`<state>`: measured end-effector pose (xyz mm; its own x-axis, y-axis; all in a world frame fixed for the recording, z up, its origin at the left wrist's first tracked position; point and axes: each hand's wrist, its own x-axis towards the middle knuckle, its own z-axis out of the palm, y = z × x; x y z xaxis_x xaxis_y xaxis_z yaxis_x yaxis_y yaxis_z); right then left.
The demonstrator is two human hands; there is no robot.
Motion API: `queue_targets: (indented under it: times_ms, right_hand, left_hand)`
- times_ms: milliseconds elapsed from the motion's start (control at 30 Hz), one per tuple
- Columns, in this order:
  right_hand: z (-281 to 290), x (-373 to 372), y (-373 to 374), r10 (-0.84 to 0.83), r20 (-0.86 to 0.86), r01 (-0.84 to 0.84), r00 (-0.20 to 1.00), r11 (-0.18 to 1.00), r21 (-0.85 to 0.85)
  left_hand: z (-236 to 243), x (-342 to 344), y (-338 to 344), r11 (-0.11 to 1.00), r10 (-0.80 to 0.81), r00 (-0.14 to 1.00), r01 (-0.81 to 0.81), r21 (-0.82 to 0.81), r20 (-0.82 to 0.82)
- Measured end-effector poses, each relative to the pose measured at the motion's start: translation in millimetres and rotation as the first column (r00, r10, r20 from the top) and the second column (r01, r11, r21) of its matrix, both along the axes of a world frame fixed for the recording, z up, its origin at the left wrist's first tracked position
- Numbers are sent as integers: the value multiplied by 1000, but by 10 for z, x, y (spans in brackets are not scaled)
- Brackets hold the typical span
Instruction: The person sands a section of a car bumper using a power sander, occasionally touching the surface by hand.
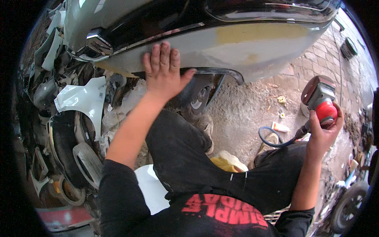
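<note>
My left hand (164, 73) lies flat with fingers spread on the lower edge of a car body panel (197, 49), just above the wheel arch. The panel is dull grey with a yellowish filler patch (256, 33) toward its right end, and a glossy black strip runs above it. At the right, my right hand (325, 132) grips a power sander (324, 112) by its red end, holding it off the ground. The sander's flat pad (314, 89) faces up and away from me, and a blue air hose (272, 143) trails from its lower side.
Scrap car parts crowd the left, among them a white fender (85, 100) and a tyre (87, 166). A white and orange tube (280, 127) lies on the rough ground near my shoe. A wheel (349, 207) is at the lower right, with a dark bucket (348, 48) farther back.
</note>
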<state>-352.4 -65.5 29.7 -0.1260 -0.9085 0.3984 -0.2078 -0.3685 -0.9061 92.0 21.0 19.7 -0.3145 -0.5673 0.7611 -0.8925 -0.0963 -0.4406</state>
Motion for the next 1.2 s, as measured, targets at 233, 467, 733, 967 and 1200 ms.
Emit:
queue_targets:
  times_ms: [233, 467, 733, 967, 1200]
  right_hand:
    - [-68, 141, 33, 112, 50, -111, 992, 994, -22]
    - [-16, 320, 58, 40, -431, -215, 901, 906, -365]
    - [-25, 921, 77, 167, -728, -503, 664, 821, -271]
    - [-292, 769, 108, 312, -745, -597, 589, 790, -141]
    - [-545, 754, -69, 384, -685, -648, 619, 743, -170]
  left_hand:
    - [-247, -1189, -542, 683, -130, 863, 435, 587, -488]
    - [-432, -2188, -475, 214, -87, 514, 846, 488, -854]
    - [-1027, -3079, -501, 513, -41, -207, 835, -198, -977]
    - [-1462, -3054, -555, 495, 170, -761, 615, -613, -626]
    - [-1459, -2902, -697, 720, -81, -381, 617, -319, -921]
